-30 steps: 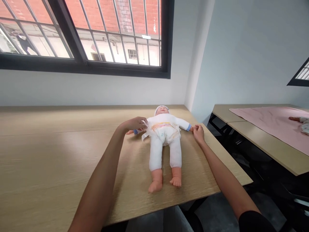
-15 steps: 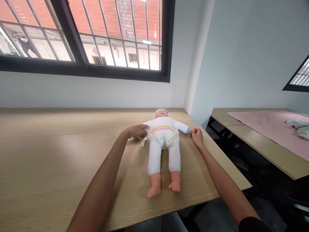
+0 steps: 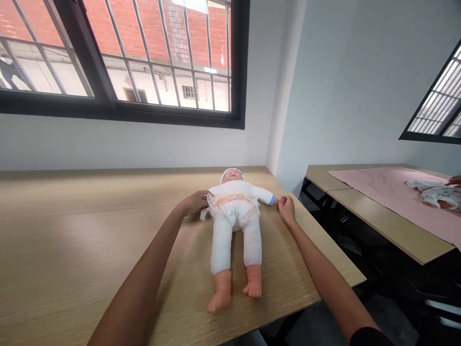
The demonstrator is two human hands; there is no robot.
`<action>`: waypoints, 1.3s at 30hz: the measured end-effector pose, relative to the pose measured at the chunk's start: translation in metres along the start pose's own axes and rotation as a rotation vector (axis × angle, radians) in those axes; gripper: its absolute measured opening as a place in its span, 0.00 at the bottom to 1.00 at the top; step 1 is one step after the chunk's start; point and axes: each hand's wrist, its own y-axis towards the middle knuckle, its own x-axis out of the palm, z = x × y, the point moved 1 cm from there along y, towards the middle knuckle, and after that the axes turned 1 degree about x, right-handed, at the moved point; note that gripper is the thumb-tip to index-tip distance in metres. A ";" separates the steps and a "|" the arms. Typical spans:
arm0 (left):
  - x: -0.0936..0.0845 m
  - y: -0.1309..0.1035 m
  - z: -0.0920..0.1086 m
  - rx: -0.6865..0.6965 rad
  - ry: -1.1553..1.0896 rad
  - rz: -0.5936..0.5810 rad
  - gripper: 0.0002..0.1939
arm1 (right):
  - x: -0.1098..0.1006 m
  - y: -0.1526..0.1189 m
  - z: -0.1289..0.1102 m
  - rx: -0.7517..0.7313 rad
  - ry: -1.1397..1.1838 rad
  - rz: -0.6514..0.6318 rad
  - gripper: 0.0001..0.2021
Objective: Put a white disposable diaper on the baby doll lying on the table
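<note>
A baby doll (image 3: 232,188) lies on its back on the wooden table, its bare feet towards me. It wears a white cap, white clothes with a blue cuff, and a diaper (image 3: 236,211) over the clothes, with loose edges at the hips. My right hand (image 3: 286,209) is closed on the doll's hand, at the right end of its outstretched arm. On the other side, my left hand (image 3: 196,201) has its fingers bent in beside the diaper's edge and the doll's other arm. What those fingers grip is hidden.
The table (image 3: 90,250) ends close to the doll's right side and feet. Across a dark gap stands another table with a pink cloth (image 3: 378,197) and pale baby clothes (image 3: 441,196) on it. Another person's hand (image 3: 454,180) shows there at the frame edge. A barred window is ahead.
The view has turned slightly to the right, so everything sits further left. Another person's hand has come into view at the far right. Both my hands stay beside the doll.
</note>
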 end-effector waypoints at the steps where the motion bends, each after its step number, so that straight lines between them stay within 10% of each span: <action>1: -0.001 0.000 -0.001 0.004 0.015 -0.015 0.13 | -0.002 -0.001 -0.003 -0.012 -0.001 0.025 0.11; 8: -0.005 -0.001 0.003 -0.060 0.153 -0.125 0.05 | -0.007 -0.011 -0.022 -0.243 -0.029 0.146 0.11; 20: 0.004 0.000 0.009 -0.077 -0.194 0.188 0.09 | -0.007 -0.009 -0.021 -0.193 0.059 0.165 0.09; 31: -0.015 -0.005 -0.001 -0.009 -0.162 0.049 0.16 | -0.012 -0.009 -0.023 -0.192 0.066 0.166 0.08; 36: -0.031 -0.006 -0.011 -0.038 0.009 -0.054 0.20 | -0.018 -0.028 -0.074 -0.382 0.074 0.146 0.09; 39: -0.034 -0.006 -0.014 -0.080 0.093 -0.078 0.20 | -0.008 -0.057 -0.136 -0.623 0.127 -0.120 0.09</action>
